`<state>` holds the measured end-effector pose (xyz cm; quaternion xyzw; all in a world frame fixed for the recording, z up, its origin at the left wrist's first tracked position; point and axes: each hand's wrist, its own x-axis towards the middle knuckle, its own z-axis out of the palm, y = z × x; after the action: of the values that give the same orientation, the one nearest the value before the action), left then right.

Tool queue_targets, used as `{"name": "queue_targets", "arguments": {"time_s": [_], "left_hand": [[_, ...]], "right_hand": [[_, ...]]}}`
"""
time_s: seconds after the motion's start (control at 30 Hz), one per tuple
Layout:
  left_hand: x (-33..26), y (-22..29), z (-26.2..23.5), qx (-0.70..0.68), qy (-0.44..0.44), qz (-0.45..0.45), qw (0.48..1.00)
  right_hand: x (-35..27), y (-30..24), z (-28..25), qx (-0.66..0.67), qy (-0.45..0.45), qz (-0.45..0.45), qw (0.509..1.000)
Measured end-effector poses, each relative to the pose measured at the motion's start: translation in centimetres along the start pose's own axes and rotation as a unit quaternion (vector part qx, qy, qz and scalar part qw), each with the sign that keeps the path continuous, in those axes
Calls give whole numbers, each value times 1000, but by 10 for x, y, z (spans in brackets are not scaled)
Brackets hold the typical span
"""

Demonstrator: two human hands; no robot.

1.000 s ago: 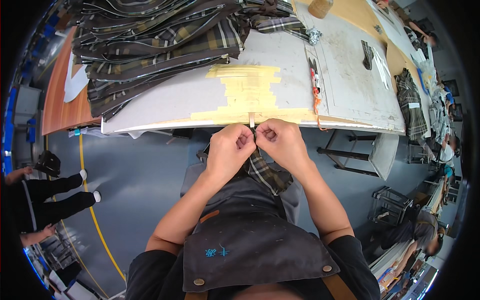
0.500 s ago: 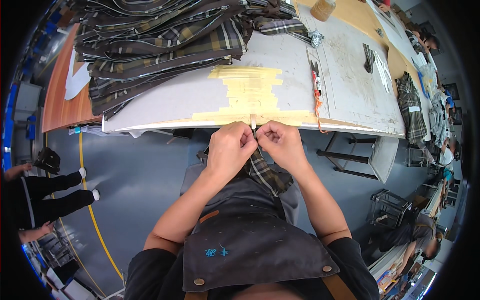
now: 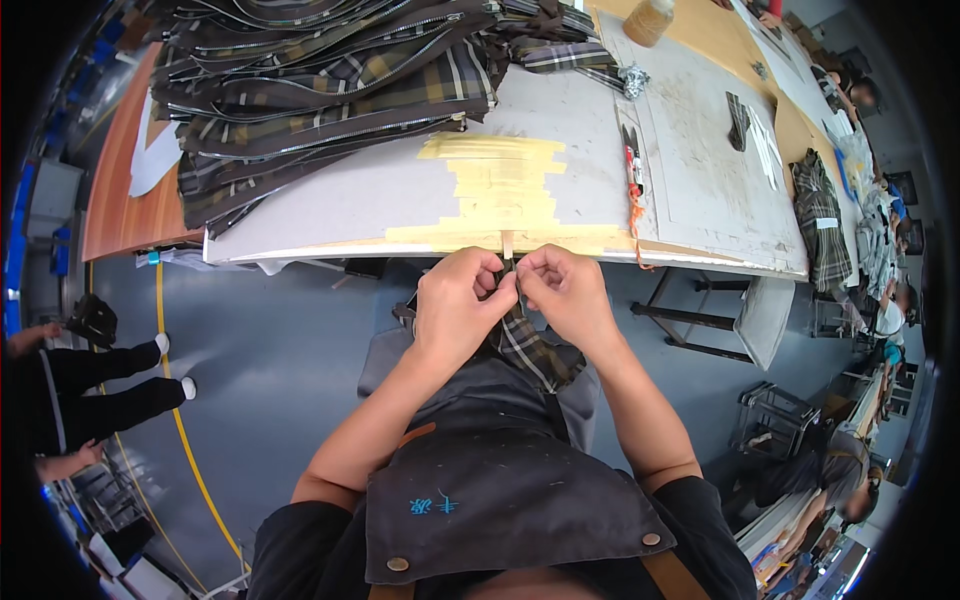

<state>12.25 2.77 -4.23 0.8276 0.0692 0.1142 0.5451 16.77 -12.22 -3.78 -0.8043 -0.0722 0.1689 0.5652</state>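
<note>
At the table's front edge my left hand and my right hand work close together, thumbs and fingertips pinched. Between them they grip the top end of a dark plaid fabric piece. Its lower part hangs over my lap, with white and tan lines across it. The exact spot under my fingertips is hidden. Just beyond my fingers, a narrow pale strip sticks out at the table edge, below a patch of yellow tape.
A tall pile of plaid garments with zippers fills the table's left. Right of the tape lie a pair of scissors with orange cord, and a small plaid piece. A jar stands farther back. People are on both sides.
My left thumb and fingers have shifted slightly at the top of the plaid piece, and a little more fabric shows between my hands. Otherwise both hands stay in place.
</note>
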Motion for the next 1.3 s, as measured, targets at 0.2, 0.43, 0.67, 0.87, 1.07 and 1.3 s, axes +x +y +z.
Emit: {"name": "queue_targets", "arguments": {"time_s": [0.2, 0.43, 0.67, 0.87, 1.07, 1.3], "left_hand": [[6, -4, -1, 12, -34, -18, 999], [-3, -2, -9, -21, -12, -77, 997], [-20, -55, 7, -290, -108, -161, 937], [-6, -74, 10, -472, -217, -249, 817], [-1, -84, 14, -478, -218, -269, 807], [-2, -75, 11, -494, -196, -277, 800]], "right_hand": [[0, 0, 3, -18, 5, -13, 1000], [-1, 1, 0, -15, -9, -2, 1000], [-3, 2, 4, 52, 5, 19, 998], [-2, -2, -6, -91, -19, -3, 996], [56, -13, -71, -419, 261, -252, 833], [83, 10, -121, -454, 160, -61, 874]]}}
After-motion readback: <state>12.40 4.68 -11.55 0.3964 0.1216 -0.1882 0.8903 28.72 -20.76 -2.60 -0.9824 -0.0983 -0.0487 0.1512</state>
